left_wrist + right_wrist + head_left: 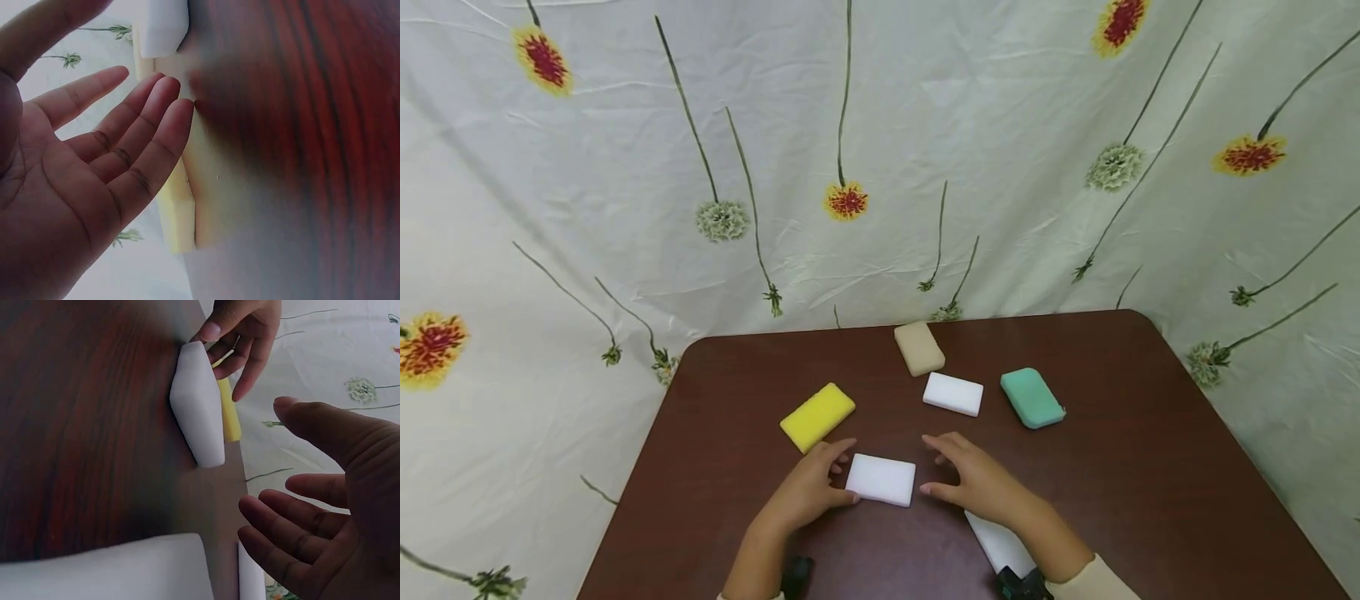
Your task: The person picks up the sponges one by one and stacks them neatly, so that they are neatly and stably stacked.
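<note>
A white rectangular block [881, 480], like a sponge, lies flat on the table between the two hands. Beside its left end is my left hand [811, 490], thumb close to the near corner and fingers spread; whether it touches the block I cannot tell. My right hand [981, 477] hovers to the right of the block, apart from it, with thumb and fingers parted and nothing held. In the right wrist view, the white block [199, 406] shows its thick edge near the left hand. A yellow sponge [817, 417] lies just beyond the left fingers.
Farther back on the dark wooden table [737, 375] lie a beige block [919, 348], a second white block [953, 393] and a green block [1032, 398]. Another white piece [1000, 542] lies partly hidden under the right forearm. A flowered curtain [625, 167] hangs behind the table.
</note>
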The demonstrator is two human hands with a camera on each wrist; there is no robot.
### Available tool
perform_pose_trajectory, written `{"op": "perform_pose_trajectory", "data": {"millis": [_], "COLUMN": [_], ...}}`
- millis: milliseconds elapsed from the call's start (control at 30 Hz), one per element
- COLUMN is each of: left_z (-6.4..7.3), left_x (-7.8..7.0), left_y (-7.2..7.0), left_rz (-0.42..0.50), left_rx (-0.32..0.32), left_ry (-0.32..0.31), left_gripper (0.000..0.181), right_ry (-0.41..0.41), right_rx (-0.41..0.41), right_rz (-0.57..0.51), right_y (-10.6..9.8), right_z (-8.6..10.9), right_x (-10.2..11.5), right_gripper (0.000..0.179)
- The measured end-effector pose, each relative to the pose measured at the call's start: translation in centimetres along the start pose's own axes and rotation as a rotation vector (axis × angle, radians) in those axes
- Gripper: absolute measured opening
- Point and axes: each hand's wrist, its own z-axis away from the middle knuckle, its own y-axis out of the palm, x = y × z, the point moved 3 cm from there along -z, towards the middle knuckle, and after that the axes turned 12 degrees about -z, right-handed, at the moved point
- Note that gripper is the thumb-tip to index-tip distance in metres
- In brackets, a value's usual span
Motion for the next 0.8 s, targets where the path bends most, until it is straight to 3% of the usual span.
{"op": "perform_pose_trajectory", "data": {"millis": [433, 800], "left_z": [-0.3, -0.5], "left_x": [-0.4, -0.5], "left_y": [0.4, 0.6], "left_rz": [-0.012, 0.013], "left_rx": [0.005, -0.003], "left_ry": [0.03, 0.005], "left_gripper": [0.071, 0.058], "right_ry": [-0.05, -0.047], "right_rx": [0.053, 0.05], "right_rz": [-0.028, -0.051], "right_y": [2.0, 2.3], "right_z": [-0.5, -1.0], "right_x": [-0.1, -0.1], "right_gripper": [0.066, 0.059]}}
